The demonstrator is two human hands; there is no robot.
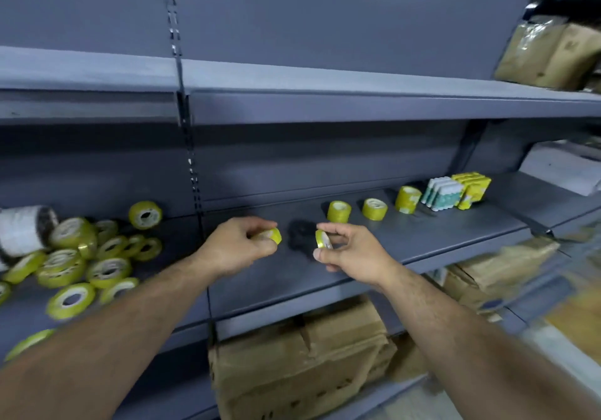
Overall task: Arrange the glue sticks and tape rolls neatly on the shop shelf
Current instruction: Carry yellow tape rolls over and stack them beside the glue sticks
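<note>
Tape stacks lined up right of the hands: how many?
3. Nearest stack just beyond the right hand; middle stack to its right; tallest stack beside the white-and-teal packs. None looks hidden.

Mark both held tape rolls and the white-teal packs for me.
Left-hand tape roll [276, 235]: head view, yellow rim.
Right-hand tape roll [319, 238]: head view, yellow edge.
White-teal packs [444, 193]: head view, front face.

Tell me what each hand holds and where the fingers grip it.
The left hand grips a small yellow tape roll, fingers curled over its outer rim. The right hand pinches a second tape roll by its rim, between thumb and fingers.
</note>
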